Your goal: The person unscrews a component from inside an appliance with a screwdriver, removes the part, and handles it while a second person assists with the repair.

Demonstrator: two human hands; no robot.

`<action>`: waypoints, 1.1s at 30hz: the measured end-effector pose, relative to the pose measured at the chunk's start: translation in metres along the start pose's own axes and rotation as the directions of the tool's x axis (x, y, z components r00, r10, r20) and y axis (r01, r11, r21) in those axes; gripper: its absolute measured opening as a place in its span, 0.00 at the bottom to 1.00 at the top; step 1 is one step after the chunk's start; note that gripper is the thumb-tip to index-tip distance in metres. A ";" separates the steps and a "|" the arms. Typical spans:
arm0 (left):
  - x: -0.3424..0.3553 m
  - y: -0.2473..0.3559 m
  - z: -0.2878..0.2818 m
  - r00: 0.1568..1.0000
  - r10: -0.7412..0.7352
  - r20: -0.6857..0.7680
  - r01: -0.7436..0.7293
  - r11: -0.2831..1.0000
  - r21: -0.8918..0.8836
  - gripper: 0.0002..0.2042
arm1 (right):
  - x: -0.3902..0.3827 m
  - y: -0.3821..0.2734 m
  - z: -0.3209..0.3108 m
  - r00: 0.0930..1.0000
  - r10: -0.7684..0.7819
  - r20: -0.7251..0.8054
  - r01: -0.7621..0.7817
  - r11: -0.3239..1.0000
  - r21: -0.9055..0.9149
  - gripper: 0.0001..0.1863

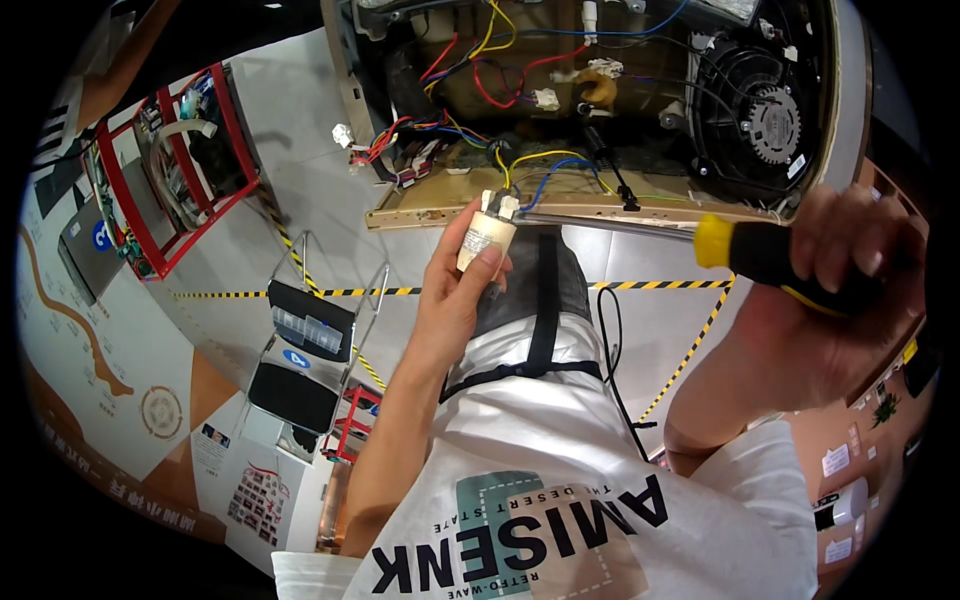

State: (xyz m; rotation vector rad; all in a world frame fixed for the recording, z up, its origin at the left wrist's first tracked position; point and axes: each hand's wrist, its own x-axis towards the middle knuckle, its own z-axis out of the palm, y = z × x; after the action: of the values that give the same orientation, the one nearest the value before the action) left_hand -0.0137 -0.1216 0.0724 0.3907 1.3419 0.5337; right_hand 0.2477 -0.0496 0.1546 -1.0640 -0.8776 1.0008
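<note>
My left hand (455, 288) is closed round a cream plastic cylinder with white connectors (484, 243), its long axis pointing away from me and leaning slightly right. My right hand (858, 238), well off to the right, grips a yellow-and-black-handled screwdriver (735, 248); its steel shaft runs leftward, roughly crosswise to the cylinder, to the connector end, though I can't tell whether it touches. Yellow and blue wires (546, 178) crowd that end, just before the housing's tan metal lip (415, 214).

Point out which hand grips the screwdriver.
The right hand, at the picture's right, closed around the black-and-yellow screwdriver; the left hand, nearer the middle, instead holds the cream cylinder.
</note>
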 end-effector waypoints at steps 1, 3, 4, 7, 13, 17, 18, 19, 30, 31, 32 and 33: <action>0.000 0.000 -0.001 1.000 -0.005 0.001 0.005 1.000 0.004 0.27 | 0.000 0.005 0.000 0.999 -0.018 0.046 0.020 0.998 -0.059 0.15; 0.002 -0.001 0.000 1.000 -0.010 0.005 0.010 1.000 0.004 0.28 | 0.001 0.008 0.002 0.993 -0.017 0.114 0.031 0.992 -0.123 0.17; 0.002 -0.001 -0.001 1.000 -0.010 0.006 0.010 1.000 0.000 0.28 | 0.002 0.009 0.005 0.990 0.001 0.139 0.018 0.991 -0.129 0.17; 0.002 -0.002 -0.002 1.000 -0.015 0.007 0.015 1.000 0.003 0.28 | 0.001 0.007 0.002 0.990 0.026 0.141 -0.011 0.995 -0.102 0.18; 0.003 -0.002 -0.002 1.000 -0.026 -0.008 0.026 1.000 0.004 0.29 | -0.014 0.006 0.013 0.996 0.067 0.064 -0.070 0.997 0.045 0.20; 0.002 -0.002 0.000 0.999 -0.038 -0.015 0.038 0.999 0.004 0.29 | -0.012 0.003 0.010 0.964 0.116 0.240 -0.125 0.992 0.022 0.21; 0.001 -0.003 0.001 0.999 -0.031 -0.013 0.031 0.999 0.012 0.29 | -0.014 0.000 0.008 0.942 0.146 0.302 -0.170 0.984 0.054 0.21; 0.002 -0.003 0.001 1.000 -0.025 -0.009 0.025 0.999 0.021 0.29 | -0.018 -0.005 0.009 0.928 0.224 0.299 -0.250 0.967 0.054 0.21; 0.004 -0.007 -0.003 1.000 -0.006 -0.004 0.006 0.999 0.042 0.28 | -0.048 -0.035 0.010 0.790 0.383 0.480 -0.324 0.924 -0.203 0.15; 0.004 -0.005 -0.001 1.000 -0.007 -0.010 0.007 0.999 0.043 0.28 | -0.051 -0.038 0.013 0.775 0.372 0.511 -0.293 0.928 -0.232 0.13; 0.004 -0.004 0.000 1.000 -0.007 -0.016 0.008 0.999 0.044 0.28 | -0.052 -0.038 0.015 0.758 0.352 0.549 -0.253 0.935 -0.250 0.13; 0.004 -0.002 0.002 1.000 -0.019 -0.017 0.020 1.000 0.019 0.29 | -0.055 -0.037 0.016 0.739 0.332 0.586 -0.212 0.940 -0.266 0.13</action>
State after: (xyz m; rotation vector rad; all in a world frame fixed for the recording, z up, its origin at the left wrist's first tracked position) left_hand -0.0110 -0.1208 0.0691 0.3890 1.3662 0.5094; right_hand 0.2238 -0.1031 0.1895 -1.0411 -1.4033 1.6039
